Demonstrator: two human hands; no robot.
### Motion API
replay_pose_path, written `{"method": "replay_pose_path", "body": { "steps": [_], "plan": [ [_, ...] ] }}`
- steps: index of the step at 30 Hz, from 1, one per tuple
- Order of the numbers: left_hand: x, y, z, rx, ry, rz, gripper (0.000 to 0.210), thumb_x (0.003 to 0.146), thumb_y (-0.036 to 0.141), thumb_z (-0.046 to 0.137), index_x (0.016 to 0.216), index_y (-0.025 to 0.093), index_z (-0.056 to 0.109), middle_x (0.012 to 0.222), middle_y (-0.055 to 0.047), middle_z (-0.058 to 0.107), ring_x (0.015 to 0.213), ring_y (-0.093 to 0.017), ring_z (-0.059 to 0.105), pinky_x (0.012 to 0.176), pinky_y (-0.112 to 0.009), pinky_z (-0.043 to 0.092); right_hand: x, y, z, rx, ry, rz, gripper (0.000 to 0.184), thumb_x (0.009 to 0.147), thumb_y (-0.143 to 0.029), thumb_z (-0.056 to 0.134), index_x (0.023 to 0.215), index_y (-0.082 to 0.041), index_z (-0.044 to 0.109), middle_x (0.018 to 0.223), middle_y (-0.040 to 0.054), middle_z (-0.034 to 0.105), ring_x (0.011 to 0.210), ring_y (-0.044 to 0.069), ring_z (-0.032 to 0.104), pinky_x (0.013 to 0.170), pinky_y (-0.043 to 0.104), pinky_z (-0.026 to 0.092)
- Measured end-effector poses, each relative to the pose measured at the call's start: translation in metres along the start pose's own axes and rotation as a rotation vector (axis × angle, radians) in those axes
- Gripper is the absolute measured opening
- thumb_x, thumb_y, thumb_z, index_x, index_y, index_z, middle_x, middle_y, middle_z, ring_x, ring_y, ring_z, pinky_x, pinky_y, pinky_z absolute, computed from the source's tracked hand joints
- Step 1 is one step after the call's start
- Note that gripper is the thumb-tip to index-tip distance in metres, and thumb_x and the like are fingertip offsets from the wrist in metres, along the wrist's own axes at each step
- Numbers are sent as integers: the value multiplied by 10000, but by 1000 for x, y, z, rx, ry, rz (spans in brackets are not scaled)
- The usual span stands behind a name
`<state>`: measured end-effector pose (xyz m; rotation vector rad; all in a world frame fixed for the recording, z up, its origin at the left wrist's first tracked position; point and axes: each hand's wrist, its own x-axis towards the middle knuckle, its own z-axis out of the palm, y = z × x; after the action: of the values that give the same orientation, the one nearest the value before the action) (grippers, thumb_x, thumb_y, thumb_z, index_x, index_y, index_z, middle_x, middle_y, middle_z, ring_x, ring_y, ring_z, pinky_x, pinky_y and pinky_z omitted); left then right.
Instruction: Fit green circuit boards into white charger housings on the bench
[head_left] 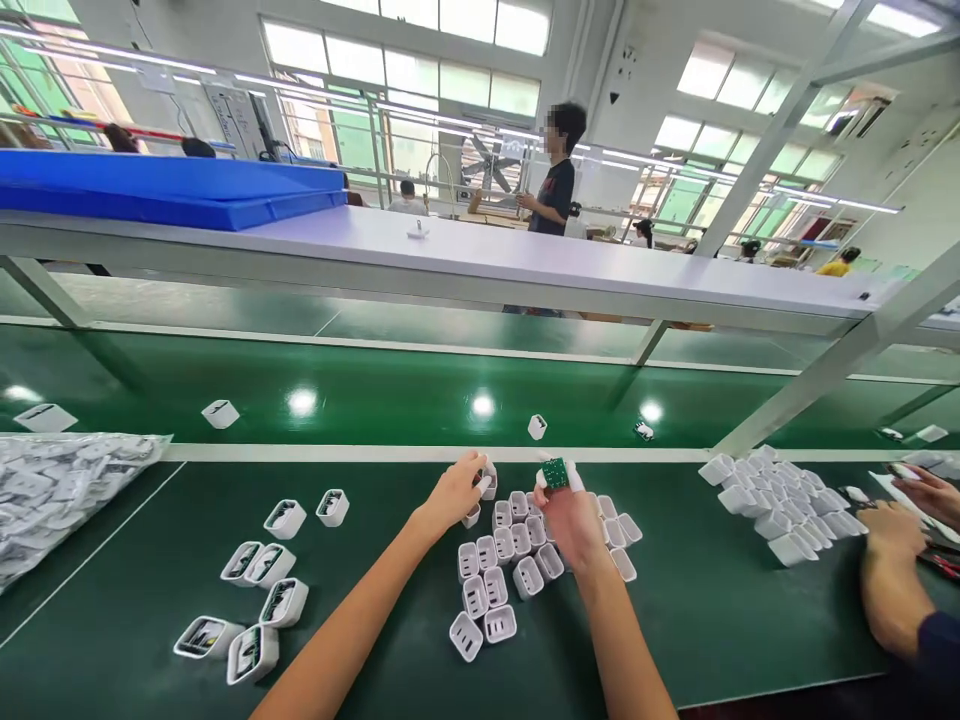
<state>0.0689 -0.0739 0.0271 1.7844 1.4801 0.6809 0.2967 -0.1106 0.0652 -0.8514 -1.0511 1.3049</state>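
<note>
The right hand (568, 512) pinches a square green circuit board (555, 473) above the green bench (705, 610); the left hand (456, 490) pinches a white plastic housing (490, 483). Pairing seems underway; next calls for aligning both.

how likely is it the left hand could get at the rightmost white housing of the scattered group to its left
Likely yes: green tabletop is all that shows between the left hand and that white housing. The hand is at another housing, which it may have to leave first.
</note>
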Motion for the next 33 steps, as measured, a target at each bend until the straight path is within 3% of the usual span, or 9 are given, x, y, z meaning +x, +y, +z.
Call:
{"method": "replay_pose_path", "body": {
  "steps": [6, 13, 16, 19, 22, 26, 29, 31, 33],
  "plan": [
    [3, -6, -1, -8, -8, 60, 218, 856, 342, 808, 815, 234, 624, 1096, -88, 739, 1094, -341, 791, 1089, -501, 604, 2, -24, 16, 37, -133, 7, 614, 1043, -842, 530, 966, -257, 701, 786, 20, 611, 607, 184, 519, 604, 383, 548],
    [14, -4, -3, -257, 126, 54, 430, 698, 502, 948, 782, 230, 626, 933, -71, 767, 974, -333, 776, 1008, -529, 646, 20, -78, 45, 146, -62, -121, 488, 983, -739, 787, 1142, -278, 794, 1042, 49, 788, 780, 175, 676, 799, 380, 627],
    [19, 13, -8, -423, 249, 76, 412, 698, 475, 909, 821, 223, 607, 954, -71, 762, 938, -305, 765, 995, -529, 643, 19, -96, 53, 78, -122, -224, 454, 940, -665, 880, 1209, -306, 808, 1048, 39, 812, 818, 191, 735, 859, 407, 660],
    [14, 39, -22, -608, 316, 168, 325, 805, 473, 789, 944, 220, 638, 1041, -67, 763, 1004, -272, 770, 1034, -486, 643, 16, -104, 55, -12, -167, -348, 425, 940, -575, 913, 1275, -332, 817, 1059, 38, 837, 851, 203, 783, 907, 424, 687],
    [0, 64, -40, -878, 287, 238, 343, 959, 530, 592, 1070, 215, 669, 1131, -89, 767, 1098, -291, 789, 1028, -506, 674, 13, -104, 54, -65, -155, -440, 417, 970, -521, 891, 1338, -337, 823, 1089, 56, 863, 893, 221, 821, 893, 414, 708],
    [-16, 84, -58, -1253, 199, 172, 420, 971, 595, 729, 1055, 186, 684, 1081, -92, 777, 995, -287, 802, 1020, -556, 696, 13, -96, 55, -150, -201, -488, 385, 976, -417, 897, 1345, -330, 833, 1151, 74, 887, 933, 231, 858, 876, 389, 729],
    [-21, 87, -62, -1188, 202, 190, 470, 988, 638, 789, 1039, 184, 683, 1059, -70, 763, 936, -228, 786, 1040, -499, 686, 13, -90, 59, -183, -231, -542, 387, 979, -354, 889, 1359, -322, 821, 1173, 82, 888, 954, 243, 872, 862, 393, 744],
    [-26, 87, -64, -1084, 276, 320, 464, 944, 530, 897, 1211, 221, 674, 1135, -54, 762, 967, -206, 783, 1015, -451, 690, 12, -86, 61, -183, -215, -597, 386, 987, -326, 869, 1369, -318, 811, 1223, 91, 878, 952, 255, 875, 837, 416, 755],
    [-34, 87, -66, -916, 425, 503, 665, 857, 349, 993, 1407, 282, 624, 1220, -43, 762, 1022, -196, 784, 986, -404, 691, 8, -85, 64, -183, -193, -664, 414, 958, -300, 888, 1363, -319, 807, 1291, 100, 859, 958, 271, 874, 842, 461, 762]
  ]
}}
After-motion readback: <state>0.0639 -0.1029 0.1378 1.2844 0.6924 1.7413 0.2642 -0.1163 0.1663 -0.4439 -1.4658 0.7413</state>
